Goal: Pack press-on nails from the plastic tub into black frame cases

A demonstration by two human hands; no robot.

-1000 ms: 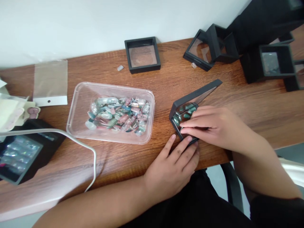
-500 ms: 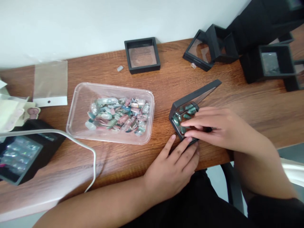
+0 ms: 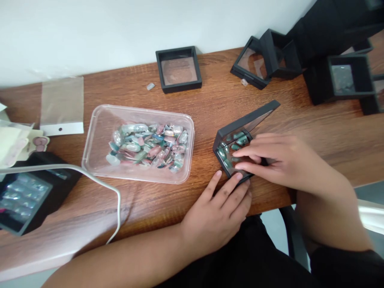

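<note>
A black hinged frame case stands open near the table's front edge, its lid tilted up. Several green nail tips lie on the clear film inside it. My left hand rests with fingers spread, its fingertips on the case's near edge. Over the case's inside is my right hand, thumb and index finger apart, close to the green tips; nothing shows between them. To the left, a clear plastic tub holds many pink, green and clear nail tips.
Black frames stand along the wall, with more at the back right. Two loose tips lie near them. At left are a clear bag, cards, a black case of shiny tips and a white cable.
My right hand has shifted very slightly right, and its thumb and index finger have moved over the case. My left hand has stayed on the case's edge.
</note>
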